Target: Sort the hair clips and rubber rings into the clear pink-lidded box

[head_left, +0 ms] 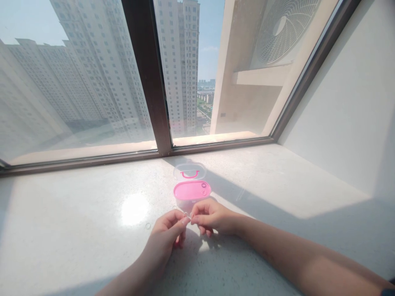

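Observation:
My left hand [169,228] is closed in a pinch on a small pale ring [186,214]. Thumb and forefinger of my right hand [211,216] pinch a small pale ring too, tip to tip with the left; whether it is the same ring or a second one is too small to tell. Just beyond the hands stands an oval clear box with a pink inner tray [188,190]. On that tray lie a dark ring [203,185] and a pink ring [204,192]. One loose ring [148,225] lies left of my left hand, and another [174,207] lies by the box.
A clear lid with a pink handle [189,174] lies behind the box. All this rests on a speckled white windowsill [77,230] with strong sun glare. Dark window frames [163,142] edge the back, and a white wall [339,102] rises at the right.

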`<state>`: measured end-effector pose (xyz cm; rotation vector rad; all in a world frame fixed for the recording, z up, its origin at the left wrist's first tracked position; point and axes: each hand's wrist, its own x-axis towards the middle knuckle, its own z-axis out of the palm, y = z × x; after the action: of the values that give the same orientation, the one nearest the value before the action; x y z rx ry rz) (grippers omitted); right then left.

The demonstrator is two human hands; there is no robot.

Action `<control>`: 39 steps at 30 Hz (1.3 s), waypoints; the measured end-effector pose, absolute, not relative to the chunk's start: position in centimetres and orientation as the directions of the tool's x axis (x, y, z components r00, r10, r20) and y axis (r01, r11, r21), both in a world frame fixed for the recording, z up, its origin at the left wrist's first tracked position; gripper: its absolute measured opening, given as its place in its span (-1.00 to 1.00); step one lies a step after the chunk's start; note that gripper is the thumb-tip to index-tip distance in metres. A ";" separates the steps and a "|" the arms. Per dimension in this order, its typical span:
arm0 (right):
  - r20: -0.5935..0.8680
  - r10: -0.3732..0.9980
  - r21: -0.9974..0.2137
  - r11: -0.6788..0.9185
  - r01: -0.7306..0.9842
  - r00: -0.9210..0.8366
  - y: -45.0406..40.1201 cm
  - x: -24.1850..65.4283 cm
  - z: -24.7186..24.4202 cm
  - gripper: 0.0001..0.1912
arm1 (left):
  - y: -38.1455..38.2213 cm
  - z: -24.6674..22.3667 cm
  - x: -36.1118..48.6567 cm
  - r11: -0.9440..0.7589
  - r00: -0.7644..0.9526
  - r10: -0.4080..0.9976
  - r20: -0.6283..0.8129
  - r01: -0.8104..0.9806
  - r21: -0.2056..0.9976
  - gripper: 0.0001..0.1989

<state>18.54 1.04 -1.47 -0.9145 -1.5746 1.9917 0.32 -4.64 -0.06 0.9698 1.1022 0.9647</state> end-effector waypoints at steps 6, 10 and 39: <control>-0.222 0.692 -0.964 -0.260 0.049 -0.687 1.0 18.5 -1.4 -0.69 | -4.6 -0.1 0.3 0.280 0.178 0.950 -0.258 -0.116 0.953 -0.75; -0.222 0.691 -0.963 -0.266 0.042 -0.688 1.1 18.5 -1.4 -0.69 | -4.6 0.1 0.3 0.278 0.173 0.951 -0.256 -0.122 0.953 -0.75; -0.244 0.688 -0.958 -0.279 0.061 -0.684 1.1 18.6 -1.6 -0.72 | -4.5 -0.6 0.1 0.261 0.175 0.953 -0.248 -0.056 0.964 -0.74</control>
<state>18.56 1.05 -1.64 -0.9263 -1.5536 2.0140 0.14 -4.48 -0.57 1.0386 1.1427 0.9366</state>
